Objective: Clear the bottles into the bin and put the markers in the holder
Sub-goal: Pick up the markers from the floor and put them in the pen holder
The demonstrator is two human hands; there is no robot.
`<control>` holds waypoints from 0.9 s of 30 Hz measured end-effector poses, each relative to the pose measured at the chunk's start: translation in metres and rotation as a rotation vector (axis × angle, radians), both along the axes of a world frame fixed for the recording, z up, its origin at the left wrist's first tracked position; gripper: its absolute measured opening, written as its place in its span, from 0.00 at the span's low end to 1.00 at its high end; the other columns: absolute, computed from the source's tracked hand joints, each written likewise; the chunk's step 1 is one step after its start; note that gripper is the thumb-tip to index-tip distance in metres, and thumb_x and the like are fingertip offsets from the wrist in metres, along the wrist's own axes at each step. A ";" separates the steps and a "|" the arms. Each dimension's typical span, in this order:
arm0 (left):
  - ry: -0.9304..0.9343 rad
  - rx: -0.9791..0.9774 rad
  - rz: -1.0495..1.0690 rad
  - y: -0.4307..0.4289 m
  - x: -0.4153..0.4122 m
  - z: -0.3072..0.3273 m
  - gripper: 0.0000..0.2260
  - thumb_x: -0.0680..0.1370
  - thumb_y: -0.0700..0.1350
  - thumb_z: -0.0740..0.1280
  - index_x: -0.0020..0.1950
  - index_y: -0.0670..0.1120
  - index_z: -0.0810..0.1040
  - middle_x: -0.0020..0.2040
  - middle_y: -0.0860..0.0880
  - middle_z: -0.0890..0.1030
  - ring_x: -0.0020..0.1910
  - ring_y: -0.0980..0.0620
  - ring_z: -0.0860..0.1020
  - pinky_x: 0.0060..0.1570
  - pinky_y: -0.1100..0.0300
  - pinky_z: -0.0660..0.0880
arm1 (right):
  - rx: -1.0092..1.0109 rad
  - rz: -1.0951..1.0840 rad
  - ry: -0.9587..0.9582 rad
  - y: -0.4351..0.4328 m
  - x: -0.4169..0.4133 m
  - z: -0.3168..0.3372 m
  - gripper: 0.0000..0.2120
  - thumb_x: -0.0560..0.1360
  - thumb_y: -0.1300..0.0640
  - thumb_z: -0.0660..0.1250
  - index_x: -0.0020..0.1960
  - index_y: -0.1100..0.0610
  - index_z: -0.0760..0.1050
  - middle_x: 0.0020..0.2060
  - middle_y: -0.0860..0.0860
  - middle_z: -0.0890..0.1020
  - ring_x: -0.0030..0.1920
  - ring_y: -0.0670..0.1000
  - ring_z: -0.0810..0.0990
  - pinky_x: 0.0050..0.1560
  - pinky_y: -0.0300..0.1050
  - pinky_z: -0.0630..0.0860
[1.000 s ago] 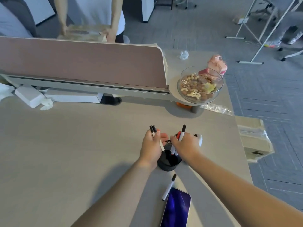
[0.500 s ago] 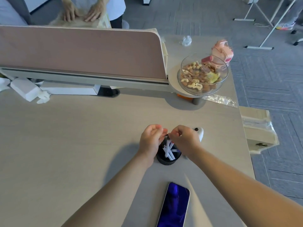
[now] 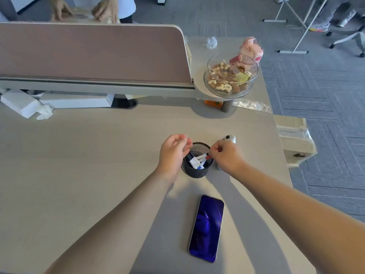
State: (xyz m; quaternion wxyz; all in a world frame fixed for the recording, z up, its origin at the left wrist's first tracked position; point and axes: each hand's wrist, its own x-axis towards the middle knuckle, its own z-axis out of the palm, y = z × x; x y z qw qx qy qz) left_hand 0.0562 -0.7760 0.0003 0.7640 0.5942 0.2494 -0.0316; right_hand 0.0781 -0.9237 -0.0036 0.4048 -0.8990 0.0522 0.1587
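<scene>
A black mesh holder stands on the desk between my hands. Several white markers lean inside it, with blue and red ends showing. My left hand hovers at the holder's left rim, fingers loosely curled and holding nothing. My right hand is at the right rim, also loosely curled. A marker's red end lies just under its fingertips, and I see no grip on it. No bottles or bin are in view.
A phone lies face up near me. A white device sits behind my right hand. A glass bowl of nuts, a pink object and the brown divider stand further back. Another person's hands work behind the divider.
Both hands held markers above the holder, then dropped them in. The hands have now parted to either side of the rim. The marker lying by the phone is gone.
</scene>
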 end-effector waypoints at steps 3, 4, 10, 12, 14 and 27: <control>-0.006 0.011 -0.005 0.000 -0.016 0.000 0.08 0.81 0.38 0.61 0.44 0.46 0.74 0.43 0.47 0.81 0.44 0.52 0.80 0.52 0.59 0.77 | 0.021 -0.007 0.010 -0.003 -0.020 -0.002 0.07 0.76 0.63 0.60 0.43 0.62 0.75 0.39 0.56 0.78 0.39 0.51 0.72 0.26 0.30 0.66; 0.000 0.011 -0.009 0.000 -0.023 -0.001 0.08 0.81 0.38 0.61 0.44 0.46 0.74 0.42 0.47 0.81 0.43 0.53 0.80 0.51 0.60 0.78 | 0.017 -0.004 0.014 -0.003 -0.027 -0.003 0.06 0.76 0.63 0.60 0.43 0.61 0.75 0.38 0.56 0.77 0.39 0.52 0.71 0.25 0.30 0.66; 0.062 0.023 -0.062 0.007 -0.058 -0.016 0.08 0.81 0.39 0.61 0.44 0.47 0.74 0.41 0.49 0.80 0.40 0.53 0.79 0.48 0.59 0.77 | -0.099 0.057 0.116 -0.003 -0.067 -0.022 0.06 0.75 0.62 0.62 0.39 0.59 0.73 0.38 0.55 0.74 0.39 0.52 0.70 0.36 0.42 0.67; 0.074 0.030 -0.077 0.010 -0.067 -0.023 0.08 0.81 0.39 0.61 0.44 0.47 0.74 0.41 0.48 0.80 0.39 0.53 0.78 0.45 0.60 0.77 | -0.120 0.068 0.133 -0.004 -0.080 -0.029 0.08 0.74 0.62 0.63 0.37 0.58 0.71 0.36 0.53 0.74 0.39 0.52 0.70 0.39 0.41 0.68; 0.092 0.048 -0.104 0.012 -0.078 -0.032 0.08 0.81 0.39 0.61 0.44 0.47 0.74 0.41 0.48 0.80 0.38 0.53 0.78 0.44 0.60 0.77 | -0.128 0.069 0.146 -0.006 -0.092 -0.034 0.08 0.74 0.63 0.63 0.35 0.58 0.72 0.34 0.51 0.74 0.39 0.52 0.71 0.38 0.40 0.69; 0.164 0.134 -0.336 0.014 -0.118 -0.060 0.09 0.81 0.40 0.60 0.42 0.49 0.72 0.38 0.50 0.78 0.35 0.55 0.76 0.36 0.62 0.73 | -0.221 0.335 0.353 -0.020 -0.201 -0.044 0.09 0.67 0.51 0.75 0.40 0.53 0.76 0.33 0.44 0.75 0.33 0.44 0.72 0.38 0.38 0.70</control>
